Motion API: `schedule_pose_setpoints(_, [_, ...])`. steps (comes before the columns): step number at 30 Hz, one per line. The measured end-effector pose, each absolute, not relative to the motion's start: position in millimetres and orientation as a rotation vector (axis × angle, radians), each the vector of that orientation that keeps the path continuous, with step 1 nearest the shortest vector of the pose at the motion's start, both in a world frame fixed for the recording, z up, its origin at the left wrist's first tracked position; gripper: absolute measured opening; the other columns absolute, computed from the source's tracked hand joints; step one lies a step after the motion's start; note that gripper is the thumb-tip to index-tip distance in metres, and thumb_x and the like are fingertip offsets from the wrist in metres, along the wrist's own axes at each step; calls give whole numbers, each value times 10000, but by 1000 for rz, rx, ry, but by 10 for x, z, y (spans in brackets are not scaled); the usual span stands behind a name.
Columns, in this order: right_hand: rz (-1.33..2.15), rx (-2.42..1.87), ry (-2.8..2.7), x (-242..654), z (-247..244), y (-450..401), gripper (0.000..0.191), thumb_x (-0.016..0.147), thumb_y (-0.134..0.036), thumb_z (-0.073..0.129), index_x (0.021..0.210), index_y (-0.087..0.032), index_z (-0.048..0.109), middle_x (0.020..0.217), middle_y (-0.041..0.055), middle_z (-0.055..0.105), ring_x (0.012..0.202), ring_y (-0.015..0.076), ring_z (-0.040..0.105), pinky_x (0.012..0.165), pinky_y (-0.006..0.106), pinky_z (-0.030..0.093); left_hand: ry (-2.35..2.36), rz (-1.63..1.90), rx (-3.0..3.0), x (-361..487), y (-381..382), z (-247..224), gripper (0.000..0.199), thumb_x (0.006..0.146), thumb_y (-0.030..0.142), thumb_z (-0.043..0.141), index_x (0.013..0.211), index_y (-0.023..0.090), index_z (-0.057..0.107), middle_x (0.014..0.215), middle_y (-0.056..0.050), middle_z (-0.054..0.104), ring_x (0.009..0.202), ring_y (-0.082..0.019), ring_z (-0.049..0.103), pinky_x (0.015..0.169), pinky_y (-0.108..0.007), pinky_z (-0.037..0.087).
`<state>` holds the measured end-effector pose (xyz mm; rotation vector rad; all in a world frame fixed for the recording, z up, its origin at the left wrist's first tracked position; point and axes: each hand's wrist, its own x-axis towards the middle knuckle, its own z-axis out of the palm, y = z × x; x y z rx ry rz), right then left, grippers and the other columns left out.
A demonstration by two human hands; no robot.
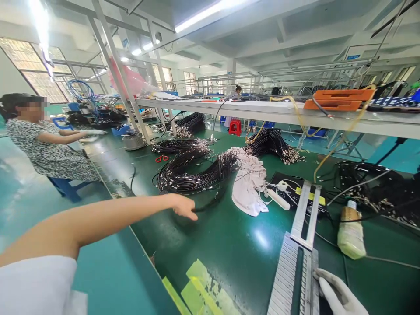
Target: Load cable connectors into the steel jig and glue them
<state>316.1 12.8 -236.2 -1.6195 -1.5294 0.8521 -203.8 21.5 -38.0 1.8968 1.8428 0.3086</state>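
My bare left hand [184, 207] reaches over the green bench, its fingers closed around a thin black cable [211, 203]. Just beyond it lies a large coiled bundle of black cables [190, 175] with small metal ends. At the lower right my right hand [341, 293], in a whitish glove, has its fingertips pressed together at the right edge of a slotted metal fixture [300, 267]. That hand is partly cut off by the frame's bottom edge. A crumpled pale cloth [249, 181] lies against the bundle, beside a white power strip [278, 199].
A tape-wrapped bottle [351, 232] and more black cables [377, 188] are at the right. Red-handled scissors [162, 158] lie behind the bundle. A shelf [210, 105] carries orange cases [337, 99]. Another person [49, 144] works at the left. Yellow-green tape [200, 284] covers the near edge.
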Motion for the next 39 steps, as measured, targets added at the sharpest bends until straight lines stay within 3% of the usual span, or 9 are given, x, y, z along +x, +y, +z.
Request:
schedule_pose_setpoints(4, [902, -1604, -1483, 3091, -2246, 129, 510, 655, -645, 653, 928, -229, 768, 1078, 76, 762, 1056, 306, 704, 917, 324, 576, 1914, 241, 2009, -2077, 416, -259, 516, 559, 523, 840, 461, 209, 441, 413, 27, 447, 515, -167, 544, 543, -252, 423])
schedule_pose_setpoints(7, [951, -1573, -1456, 3053, -2085, 140, 537, 612, -647, 668, 908, -208, 762, 1030, 97, 768, 990, 320, 722, 843, 332, 609, 2053, 407, 2087, -2251, 749, 379, 517, 663, 547, 788, 522, 216, 416, 514, -29, 493, 838, -260, 618, 730, -290, 452])
schedule_pose_setpoints(10, [863, -1605, -1522, 2953, -1820, 93, 514, 648, -631, 674, 966, -234, 751, 1093, 79, 754, 1051, 314, 699, 940, 360, 568, 2132, 572, 2153, -2291, 875, 1052, 410, 734, 543, 751, 671, 221, 505, 684, -57, 591, 1116, -293, 540, 865, -308, 416])
schedule_pose_setpoints(15, [1116, -1367, -1530, 2388, -1439, -91, 538, 684, -654, 701, 1014, -230, 722, 1158, 108, 722, 1124, 309, 653, 1038, 403, 498, 2365, 843, 2278, -1863, 429, 1418, 335, 861, 504, 626, 753, 205, 518, 758, -34, 562, 1110, -287, 543, 846, -301, 356])
schedule_pose_setpoints(19, [1801, -1099, -1241, 1673, -1392, -194, 706, 717, -717, 688, 1187, -194, 623, 1150, 153, 703, 933, 256, 697, 812, 378, 583, 1981, 518, 2139, -1417, -181, 827, 393, 878, 552, 524, 689, 209, 491, 651, -12, 496, 747, -214, 560, 613, -273, 339])
schedule_pose_setpoints(23, [2361, -836, -647, 1085, -1437, -109, 700, 825, -772, 510, 1162, -162, 578, 1197, 175, 668, 1065, 251, 675, 875, 404, 566, 1424, 170, 1948, -1171, -694, -225, 312, 870, 474, 524, 695, 227, 449, 622, 29, 484, 545, -139, 415, 473, -267, 289])
schedule_pose_setpoints(27, [2236, -765, -344, 833, -1456, 258, 575, 894, -722, 438, 1079, -194, 573, 1144, 150, 681, 1127, 250, 657, 879, 441, 569, 1050, -19, 1679, -1194, -972, -1044, 366, 872, 526, 537, 711, 230, 395, 613, 39, 423, 522, -126, 379, 463, -246, 298])
schedule_pose_setpoints(33, [2142, -532, -429, 809, -1193, 585, 758, 959, -720, 157, 1159, -150, 615, 1125, 124, 699, 1102, 227, 656, 847, 391, 563, 992, 101, 1163, -1367, -1176, -1451, 613, 695, 806, 627, 810, 252, 388, 561, 79, 375, 453, -95, 313, 411, -199, 321])
schedule_pose_setpoints(39, [2113, -530, -869, 567, -691, 379, 347, 840, -474, 717, 979, -167, 634, 971, 83, 727, 666, 115, 645, 550, 197, 500, 939, -33, 1419, -1360, -1181, -1492, 405, 781, 555, 631, 708, 218, 419, 527, 53, 401, 424, -100, 388, 373, -201, 285])
